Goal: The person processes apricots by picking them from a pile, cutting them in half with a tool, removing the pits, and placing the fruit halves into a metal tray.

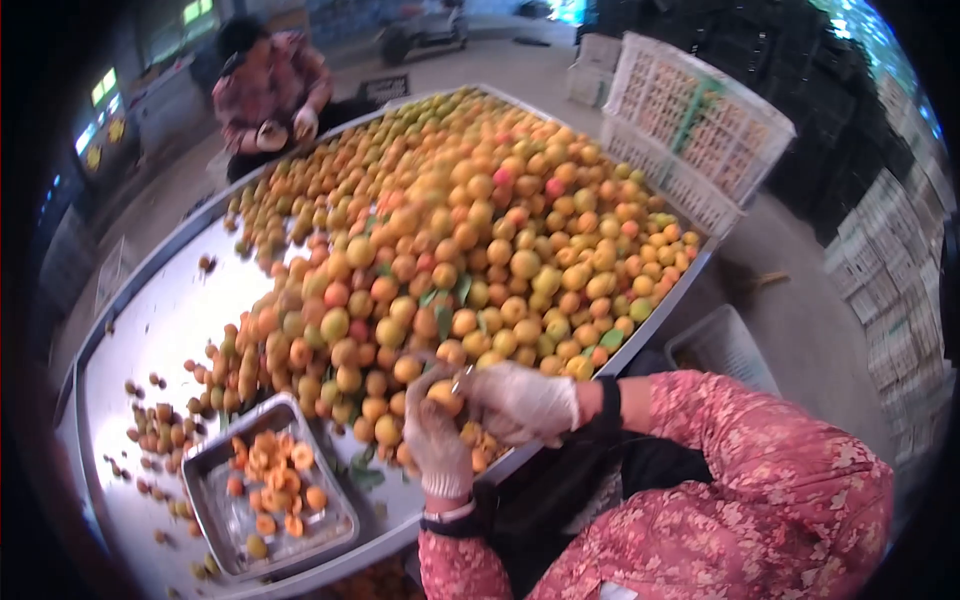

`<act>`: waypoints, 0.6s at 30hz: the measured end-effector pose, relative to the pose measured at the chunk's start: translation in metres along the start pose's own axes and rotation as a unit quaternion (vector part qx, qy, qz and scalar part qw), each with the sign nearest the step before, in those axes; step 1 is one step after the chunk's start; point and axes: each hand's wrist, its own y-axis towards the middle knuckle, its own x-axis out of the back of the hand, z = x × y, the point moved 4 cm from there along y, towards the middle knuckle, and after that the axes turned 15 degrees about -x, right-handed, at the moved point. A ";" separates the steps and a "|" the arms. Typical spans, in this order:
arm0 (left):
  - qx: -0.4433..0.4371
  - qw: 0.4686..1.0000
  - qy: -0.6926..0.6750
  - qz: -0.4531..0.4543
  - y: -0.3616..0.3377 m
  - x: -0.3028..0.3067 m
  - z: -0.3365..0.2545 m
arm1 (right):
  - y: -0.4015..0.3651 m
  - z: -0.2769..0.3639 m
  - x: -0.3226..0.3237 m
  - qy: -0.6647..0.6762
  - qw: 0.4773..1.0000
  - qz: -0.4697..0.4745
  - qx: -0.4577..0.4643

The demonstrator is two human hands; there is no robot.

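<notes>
My left hand, in a white glove, is closed round an orange-yellow apricot near the table's front edge. My right hand, also gloved, is closed right beside that apricot. A small shiny metal tool shows at its fingertips; its shape is too small to make out. Around both hands spreads a large heap of whole apricots, with some green leaves among them. To the left of my hands stands a metal tray holding cut apricot pieces and a few that look whole.
The heap lies on a metal table with a raised rim. Across it, a person sits with gloved hands at the edge. White plastic crates stand at the far right; a pale bin is on the floor beside my right arm.
</notes>
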 end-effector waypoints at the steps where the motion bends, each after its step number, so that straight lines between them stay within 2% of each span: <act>1: -0.001 0.999 -0.034 -0.006 -0.002 0.001 0.010 | -0.002 0.000 0.000 0.030 0.999 0.037 -0.025; 3: 0.052 0.995 -0.087 -0.015 -0.010 0.004 0.018 | -0.009 -0.009 -0.006 0.088 0.990 0.108 -0.036; 5: 0.112 0.967 -0.221 -0.055 -0.012 0.001 0.017 | -0.011 -0.011 -0.014 0.100 0.985 0.136 -0.032; 6: 0.111 0.967 -0.220 -0.057 -0.011 0.000 0.015 | -0.011 -0.009 -0.014 0.068 0.995 0.070 -0.004; 7: 0.109 0.949 -0.284 -0.080 -0.009 0.000 0.013 | -0.011 -0.006 -0.013 0.034 0.999 0.005 0.027; 8: 0.107 0.927 -0.346 -0.103 -0.007 0.003 0.013 | -0.008 -0.007 -0.014 0.031 0.999 0.009 0.027; 9: 0.114 0.914 -0.380 -0.082 -0.008 0.007 0.014 | -0.009 -0.005 -0.011 -0.074 0.990 -0.060 0.103; 10: 0.113 0.915 -0.377 -0.084 -0.008 0.007 0.016 | -0.011 -0.001 -0.011 -0.178 0.960 -0.126 0.177; 12: 0.072 0.956 -0.263 -0.110 -0.007 0.004 0.017 | -0.012 -0.004 -0.011 -0.219 0.943 -0.153 0.200; 14: 0.089 0.949 -0.276 -0.125 -0.006 0.004 0.016 | -0.015 -0.002 -0.016 -0.339 0.886 -0.182 0.259; 15: 0.087 0.963 -0.232 -0.104 -0.008 0.006 0.017 | -0.019 -0.005 -0.015 -0.366 0.886 -0.190 0.210; 16: 0.085 0.975 -0.186 -0.084 -0.008 0.007 0.018 | -0.019 -0.005 -0.015 -0.366 0.886 -0.193 0.211; 18: 0.079 0.977 -0.178 -0.082 -0.006 0.008 0.012 | -0.016 -0.010 -0.014 -0.402 0.861 -0.222 0.218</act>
